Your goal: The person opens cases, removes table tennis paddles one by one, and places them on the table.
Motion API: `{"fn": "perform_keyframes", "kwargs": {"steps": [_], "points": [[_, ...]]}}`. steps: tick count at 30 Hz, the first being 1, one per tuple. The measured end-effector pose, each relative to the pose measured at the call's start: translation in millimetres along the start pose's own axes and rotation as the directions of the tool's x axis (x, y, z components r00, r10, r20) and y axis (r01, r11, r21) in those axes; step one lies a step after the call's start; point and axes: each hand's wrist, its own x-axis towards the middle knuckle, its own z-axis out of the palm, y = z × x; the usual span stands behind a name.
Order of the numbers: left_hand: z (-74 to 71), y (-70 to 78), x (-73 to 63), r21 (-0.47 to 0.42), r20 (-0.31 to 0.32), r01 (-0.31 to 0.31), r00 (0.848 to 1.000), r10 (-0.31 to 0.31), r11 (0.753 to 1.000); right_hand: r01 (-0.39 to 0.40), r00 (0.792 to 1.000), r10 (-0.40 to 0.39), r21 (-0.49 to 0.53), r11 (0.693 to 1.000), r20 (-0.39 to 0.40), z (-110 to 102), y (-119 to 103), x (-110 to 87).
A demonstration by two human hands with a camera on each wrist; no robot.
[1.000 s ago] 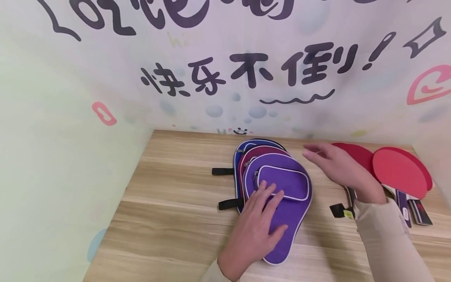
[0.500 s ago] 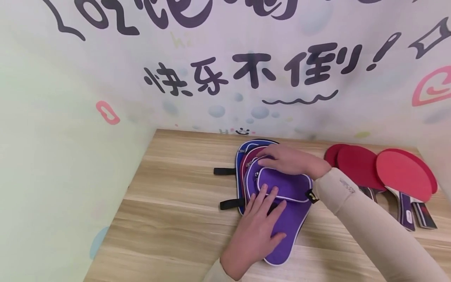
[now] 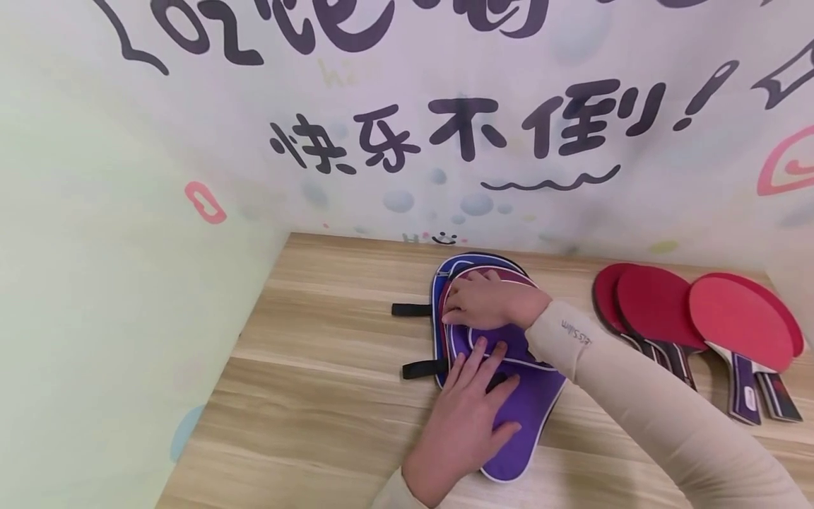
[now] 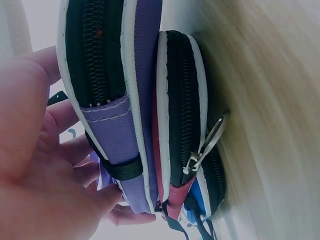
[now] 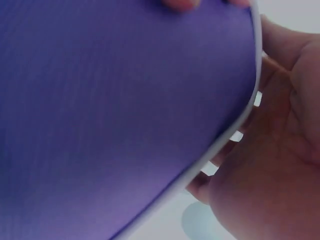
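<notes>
A purple table tennis bat case with white piping lies on top of a maroon case and a blue case. My left hand rests on the purple case with fingers spread over its front pocket. In the left wrist view, its palm lies beside the stack's zipped edges, and a metal zip pull hangs from the maroon case. My right hand reaches across to the purple case's upper left edge. Its fingers lie along the white piping in the right wrist view; their grip is hidden.
Several red table tennis bats lie overlapped at the right, handles toward me. Black straps stick out left of the cases onto the wooden table. A printed wall stands behind, and another wall at the left.
My right hand has moved left from beside the bats, over the top of the purple case, to its upper left edge. The left hand has stayed on the case.
</notes>
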Motion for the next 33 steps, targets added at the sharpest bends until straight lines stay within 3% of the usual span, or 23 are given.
{"fn": "perform_keyframes", "kwargs": {"steps": [4, 12, 20, 24, 33], "points": [[0.4, 0.7, 0.0, -0.002, -0.008, 0.002, 1.000, -0.002, 1.000, 0.004, 1.000, -0.004, -0.021, 1.000, -0.013, 0.3, -3.3, 3.0], [-0.2, 4.0, 0.6, -0.017, 0.044, 0.020, 0.999, -0.019, 1.000, 0.051, 0.998, -0.053, -0.063, 0.997, -0.034, -1.0, 1.5, 5.4], [0.1, 4.5, -0.5, -0.015, 0.055, 0.034, 0.998, -0.034, 0.999, 0.084, 0.989, -0.094, -0.096, 0.992, -0.114, 0.1, 14.8, 4.5], [-0.3, 5.1, 0.0, -0.021, 0.058, 0.039, 0.998, -0.037, 0.999, 0.047, 0.987, -0.053, -0.042, 0.998, -0.153, 0.3, 18.2, 4.8], [-0.2, 7.7, -1.9, 0.002, 0.009, 0.045, 0.999, -0.045, 0.999, -0.048, 0.978, 0.037, -0.049, 0.998, -0.205, -1.4, 34.7, 0.7]]}}
